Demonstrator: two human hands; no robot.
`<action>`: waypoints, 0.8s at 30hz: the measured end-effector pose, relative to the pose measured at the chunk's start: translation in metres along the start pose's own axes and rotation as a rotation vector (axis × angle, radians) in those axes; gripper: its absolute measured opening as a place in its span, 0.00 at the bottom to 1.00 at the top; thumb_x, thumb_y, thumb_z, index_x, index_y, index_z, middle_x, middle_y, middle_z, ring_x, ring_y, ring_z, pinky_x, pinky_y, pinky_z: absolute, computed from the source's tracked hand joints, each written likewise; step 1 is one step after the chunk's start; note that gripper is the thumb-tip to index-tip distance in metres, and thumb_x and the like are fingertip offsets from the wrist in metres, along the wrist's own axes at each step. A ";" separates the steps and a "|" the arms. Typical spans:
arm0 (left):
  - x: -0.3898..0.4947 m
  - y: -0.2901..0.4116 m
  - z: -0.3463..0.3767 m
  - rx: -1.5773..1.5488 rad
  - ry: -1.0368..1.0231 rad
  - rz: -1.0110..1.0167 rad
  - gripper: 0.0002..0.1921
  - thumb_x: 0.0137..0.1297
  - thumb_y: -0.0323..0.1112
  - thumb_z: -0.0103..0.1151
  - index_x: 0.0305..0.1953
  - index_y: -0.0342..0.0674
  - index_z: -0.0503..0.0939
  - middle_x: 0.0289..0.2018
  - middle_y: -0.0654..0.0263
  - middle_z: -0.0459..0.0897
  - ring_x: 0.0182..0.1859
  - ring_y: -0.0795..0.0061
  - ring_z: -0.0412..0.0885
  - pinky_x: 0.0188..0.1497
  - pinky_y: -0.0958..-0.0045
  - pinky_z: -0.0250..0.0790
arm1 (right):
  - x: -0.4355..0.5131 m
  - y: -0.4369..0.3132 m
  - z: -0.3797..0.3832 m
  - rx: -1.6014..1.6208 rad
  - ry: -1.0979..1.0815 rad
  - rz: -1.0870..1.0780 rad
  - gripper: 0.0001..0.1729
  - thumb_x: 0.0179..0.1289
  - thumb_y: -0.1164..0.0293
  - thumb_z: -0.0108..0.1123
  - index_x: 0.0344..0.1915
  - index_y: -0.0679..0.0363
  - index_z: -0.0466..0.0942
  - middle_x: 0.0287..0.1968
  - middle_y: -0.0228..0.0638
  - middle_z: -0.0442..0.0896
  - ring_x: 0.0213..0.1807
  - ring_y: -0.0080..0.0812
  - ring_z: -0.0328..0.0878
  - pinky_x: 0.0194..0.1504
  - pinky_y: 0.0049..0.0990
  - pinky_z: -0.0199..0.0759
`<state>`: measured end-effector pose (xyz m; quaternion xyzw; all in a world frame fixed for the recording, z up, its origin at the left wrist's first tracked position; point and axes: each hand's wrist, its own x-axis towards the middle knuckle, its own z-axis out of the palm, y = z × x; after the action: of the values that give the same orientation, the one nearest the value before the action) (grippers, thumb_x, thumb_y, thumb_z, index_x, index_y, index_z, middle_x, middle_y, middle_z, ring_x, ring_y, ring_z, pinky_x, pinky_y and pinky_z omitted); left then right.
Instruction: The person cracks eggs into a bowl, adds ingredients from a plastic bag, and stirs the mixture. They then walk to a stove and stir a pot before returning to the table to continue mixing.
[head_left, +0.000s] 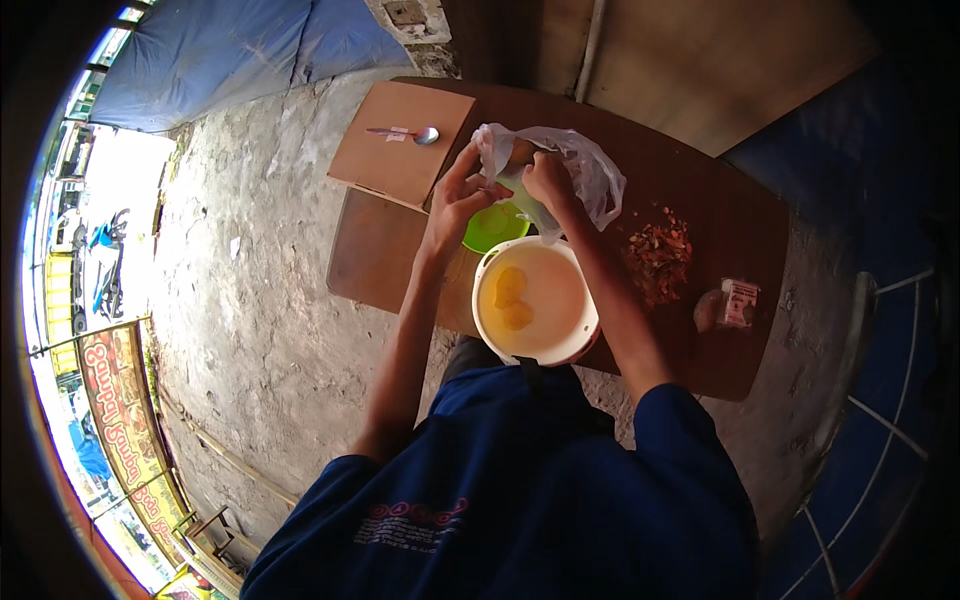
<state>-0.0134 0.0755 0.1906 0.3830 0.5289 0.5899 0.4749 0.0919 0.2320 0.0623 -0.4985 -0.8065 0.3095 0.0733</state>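
Note:
My left hand (459, 193) pinches the edge of a clear plastic bag (600, 176). Curled fingers of my right hand (551, 180) are at the bag's opening; whether they grip the film or something inside is hidden. Something brownish (521, 152) shows within the bag. Partly under the bag lies a bright green plastic dish (491, 229). Closer to my body, a white plastic basin (480, 319) holds cloudy liquid and two yellow, rounded pieces (511, 286), perhaps peeled potatoes.
The brown table (720, 225) bears a heap of reddish-brown peelings (660, 255) on the right. Beyond it are a printed packet (740, 304) and a rounded object (706, 310). A metal spoon (425, 136) rests on a cardboard box (390, 161) at the far left.

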 end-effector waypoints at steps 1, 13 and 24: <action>0.001 0.001 -0.004 -0.013 0.001 -0.001 0.42 0.54 0.37 0.58 0.72 0.36 0.58 0.49 0.58 0.81 0.46 0.71 0.80 0.57 0.68 0.67 | 0.015 0.001 0.012 -0.018 0.034 -0.010 0.20 0.61 0.67 0.56 0.48 0.70 0.78 0.48 0.60 0.82 0.51 0.54 0.81 0.55 0.44 0.74; -0.010 -0.022 -0.072 -0.169 -0.087 -0.038 0.42 0.55 0.27 0.59 0.74 0.43 0.57 0.61 0.61 0.73 0.50 0.70 0.81 0.57 0.68 0.68 | 0.073 -0.016 0.081 0.070 0.093 0.295 0.28 0.59 0.49 0.64 0.53 0.54 0.78 0.50 0.44 0.80 0.54 0.47 0.77 0.56 0.44 0.72; 0.029 -0.026 -0.091 -0.181 -0.164 -0.011 0.40 0.59 0.30 0.55 0.74 0.39 0.55 0.43 0.53 0.85 0.48 0.71 0.82 0.56 0.71 0.70 | -0.132 -0.053 -0.002 1.546 0.086 0.477 0.25 0.64 0.60 0.61 0.56 0.63 0.72 0.55 0.45 0.75 0.58 0.43 0.74 0.61 0.40 0.70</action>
<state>-0.1037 0.0790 0.1496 0.3824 0.4350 0.5993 0.5526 0.1177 0.1043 0.1197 -0.4769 -0.2331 0.7671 0.3602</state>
